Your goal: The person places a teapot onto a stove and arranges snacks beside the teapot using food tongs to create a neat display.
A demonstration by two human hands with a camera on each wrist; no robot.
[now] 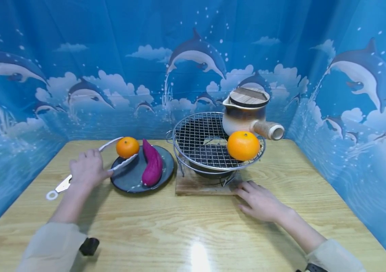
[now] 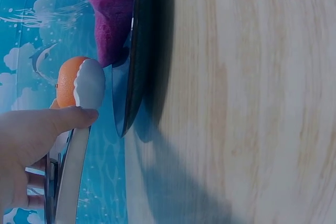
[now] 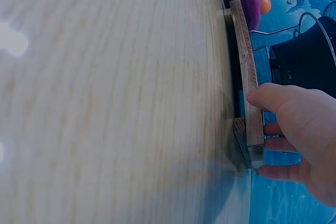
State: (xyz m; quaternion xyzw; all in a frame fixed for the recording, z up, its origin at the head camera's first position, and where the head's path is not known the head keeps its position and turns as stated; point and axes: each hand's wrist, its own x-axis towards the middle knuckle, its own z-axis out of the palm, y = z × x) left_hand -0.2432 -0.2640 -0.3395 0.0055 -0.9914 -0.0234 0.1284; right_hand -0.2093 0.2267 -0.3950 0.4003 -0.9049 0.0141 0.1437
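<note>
My left hand [image 1: 87,169] grips a pair of tongs [image 1: 64,184], whose white scalloped tips [image 2: 90,84] hold a small orange [image 1: 127,147] above the left part of a dark plate [image 1: 170,165]. A purple eggplant-shaped vegetable [image 1: 152,163] lies on that plate. With thumb and fingers, my right hand [image 1: 260,201] touches the right front corner of a wooden board [image 1: 193,186]. On the board stands a small round grill [image 1: 199,139] with a wire mesh top.
A larger orange [image 1: 243,146] rests at the right front of the mesh. Behind it on the grill is a clay pot [image 1: 238,120] with a wooden lid [image 1: 250,97] and a side handle [image 1: 268,129] pointing right. A blue dolphin-print curtain [image 1: 118,68] surrounds the table's back and sides.
</note>
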